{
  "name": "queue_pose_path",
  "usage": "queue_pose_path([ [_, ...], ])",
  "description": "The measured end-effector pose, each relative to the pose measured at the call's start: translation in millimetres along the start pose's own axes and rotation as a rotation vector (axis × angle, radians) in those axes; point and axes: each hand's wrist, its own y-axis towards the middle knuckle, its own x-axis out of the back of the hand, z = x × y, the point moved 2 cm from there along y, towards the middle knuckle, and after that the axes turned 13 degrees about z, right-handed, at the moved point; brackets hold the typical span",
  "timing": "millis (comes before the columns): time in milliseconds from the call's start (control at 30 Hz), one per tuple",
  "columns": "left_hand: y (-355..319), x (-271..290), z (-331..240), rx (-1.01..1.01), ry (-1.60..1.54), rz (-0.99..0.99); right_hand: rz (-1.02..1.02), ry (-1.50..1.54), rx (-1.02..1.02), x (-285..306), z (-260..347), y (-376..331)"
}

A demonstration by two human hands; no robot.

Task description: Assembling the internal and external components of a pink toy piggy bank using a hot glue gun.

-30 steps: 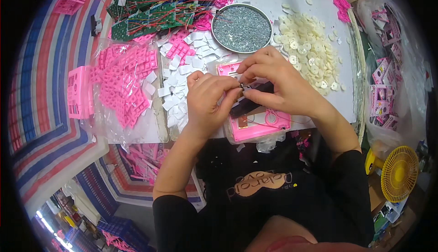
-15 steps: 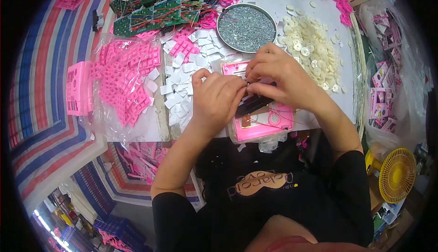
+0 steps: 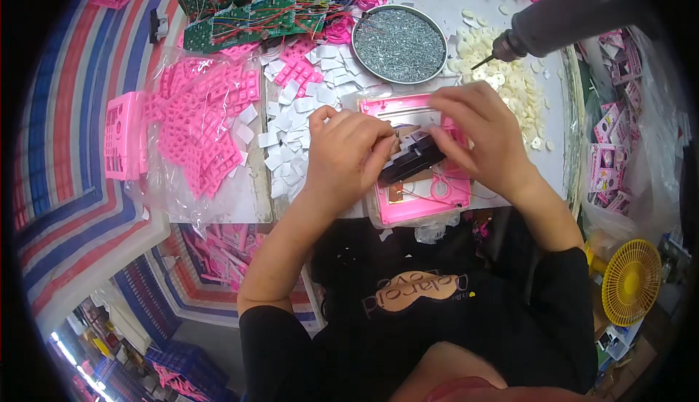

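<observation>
A pink plastic housing [image 3: 422, 211] lies inner side up in front of me, with loose thin wires in it. Tilted over it is a black plastic part [image 3: 413, 163] with a grey piece on top. My left hand [image 3: 348, 153] pinches this part's left end; its fingertips partly hide the grip. By the part's right end, my right hand [image 3: 489, 138] has thumb and fingers apart, with nothing visibly gripped. A dark powered screwdriver [image 3: 542, 27] hangs in from the upper right, its thin bit pointing down-left above the white discs.
A round tin of small screws [image 3: 400, 44] stands beyond the housing, beside piled white discs [image 3: 502, 74]. To the left lie white paper pieces [image 3: 291, 125] and bagged pink keypads [image 3: 196, 125]. Wired green circuit boards [image 3: 255, 20] are at the back. A yellow fan [image 3: 632, 282] is at right.
My right hand has moved right, away from my left fingertips, and its fingers have spread. The screwdriver has come into view at the upper right. My left hand stays nearly in place.
</observation>
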Motion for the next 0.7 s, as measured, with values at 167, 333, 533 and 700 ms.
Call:
queue_pose_path([
  [167, -0.9, 5.9, -5.1, 0.007, -0.082, 0.071, 0.226, 0.182, 0.112, -4.5, -9.5, -20.7],
  [333, 10.2, 22.7, -6.7, 0.001, -0.012, 0.206, 0.313, 0.24, 0.091, -8.4, -8.8, -20.4],
  [533, 26.0, 26.0, -0.5, -0.142, 0.04, 0.369, 0.294, 0.25, 0.174, -9.6, -11.0, -13.4],
  [700, 24.0, 24.6, -9.5, -0.251, 0.225, 0.346, 0.343, 0.217, 0.199, -11.9, -11.0, -13.4],
])
